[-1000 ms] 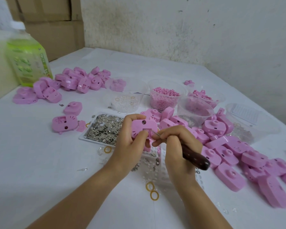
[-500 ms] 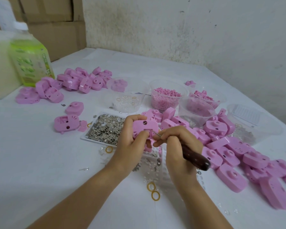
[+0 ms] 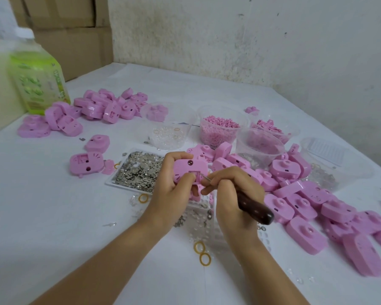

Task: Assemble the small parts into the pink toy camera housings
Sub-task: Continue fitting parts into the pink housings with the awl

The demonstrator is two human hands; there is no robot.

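We see a green bottle [image 3: 37, 84] far left on the desk [image 3: 42, 205], with a heap of pink housings [image 3: 92, 108] beside it. A tray of metal parts [image 3: 139, 170] sits just left of the hands. The left hand [image 3: 169, 194] curls round one pink housing [image 3: 189, 169], held up at centre with the thumb on its face. The right hand [image 3: 231, 199] grips a dark-handled tool [image 3: 257, 209], its thin tip at the housing's slot. We see a second pile of housings [image 3: 317, 194] at right and clear tubs [image 3: 218, 130] behind.
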